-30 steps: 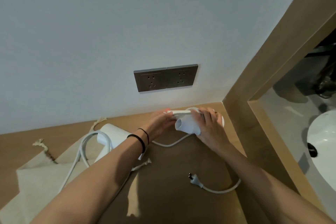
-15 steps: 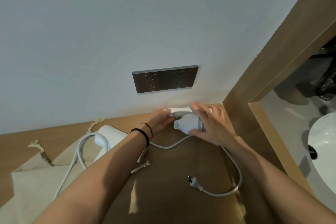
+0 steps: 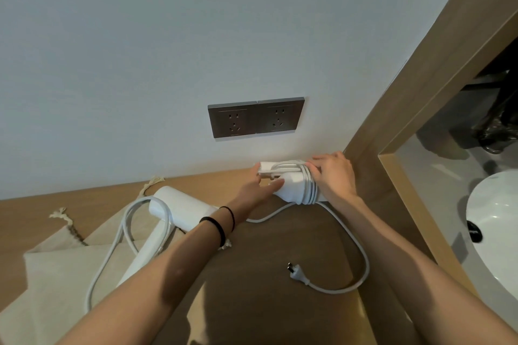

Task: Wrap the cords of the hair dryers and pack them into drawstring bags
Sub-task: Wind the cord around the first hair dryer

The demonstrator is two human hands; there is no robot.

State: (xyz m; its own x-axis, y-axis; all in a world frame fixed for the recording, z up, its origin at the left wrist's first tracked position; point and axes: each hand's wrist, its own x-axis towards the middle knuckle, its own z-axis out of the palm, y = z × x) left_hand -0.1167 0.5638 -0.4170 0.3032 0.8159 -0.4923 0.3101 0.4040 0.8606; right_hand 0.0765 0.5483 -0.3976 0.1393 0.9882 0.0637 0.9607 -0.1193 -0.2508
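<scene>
So, I count a few turns of cord (image 3: 361,255) round the hair dryer (image 3: 291,189) by the wall. My left hand (image 3: 260,187) grips its front and my right hand (image 3: 333,176) clamps the coils. The plug (image 3: 297,275) trails loose, and the second dryer (image 3: 179,207) lies unwrapped on a drawstring bag (image 3: 56,274).

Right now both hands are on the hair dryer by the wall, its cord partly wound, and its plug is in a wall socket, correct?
No. The head view shows the plug lying loose on the counter, not in a wall socket. The rest holds: left hand and right hand on the hair dryer, cord partly wound.
</scene>
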